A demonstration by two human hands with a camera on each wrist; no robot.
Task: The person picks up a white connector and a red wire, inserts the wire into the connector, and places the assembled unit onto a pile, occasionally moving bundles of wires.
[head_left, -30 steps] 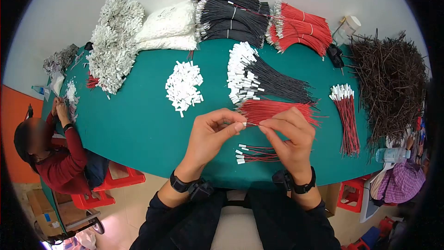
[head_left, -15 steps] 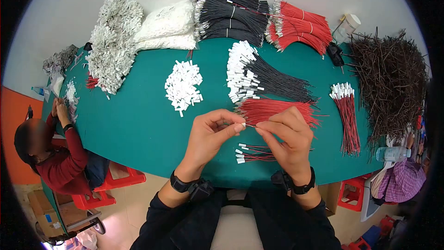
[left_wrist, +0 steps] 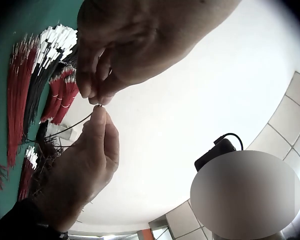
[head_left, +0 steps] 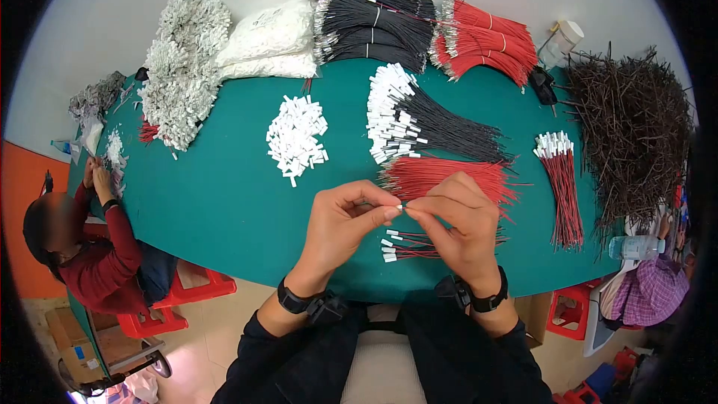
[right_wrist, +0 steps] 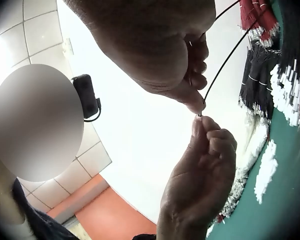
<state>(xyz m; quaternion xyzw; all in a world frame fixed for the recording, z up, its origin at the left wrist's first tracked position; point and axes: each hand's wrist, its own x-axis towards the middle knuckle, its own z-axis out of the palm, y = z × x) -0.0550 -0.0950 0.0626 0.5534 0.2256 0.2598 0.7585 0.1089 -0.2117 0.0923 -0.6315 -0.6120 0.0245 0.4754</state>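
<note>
In the head view my left hand (head_left: 329, 232) pinches a small white connector housing (head_left: 399, 207) between thumb and forefinger, most of it covered by the fingertips. My right hand (head_left: 464, 228) meets it from the right, pinching a thin wire (right_wrist: 229, 56) close to its end. From there the wire arcs up behind the hand in the right wrist view. Fingertips of both hands are almost together at the housing. Beneath the hands lie a bundle of loose red wires (head_left: 434, 177) and several wires with white housings (head_left: 390, 248) on their ends.
A heap of white housings (head_left: 298, 138) lies left on the green table (head_left: 224, 194). Black wires with white ends (head_left: 456, 131) fan out behind the red ones. Tied bundles and white bags (head_left: 273, 37) line the back; a dark wire pile (head_left: 632, 135) stands right. Another person (head_left: 97, 254) sits left.
My right hand has moved left toward the left hand, and the short stretch of wire seen between the fingertips has closed up. The left hand stays nearly in place.
</note>
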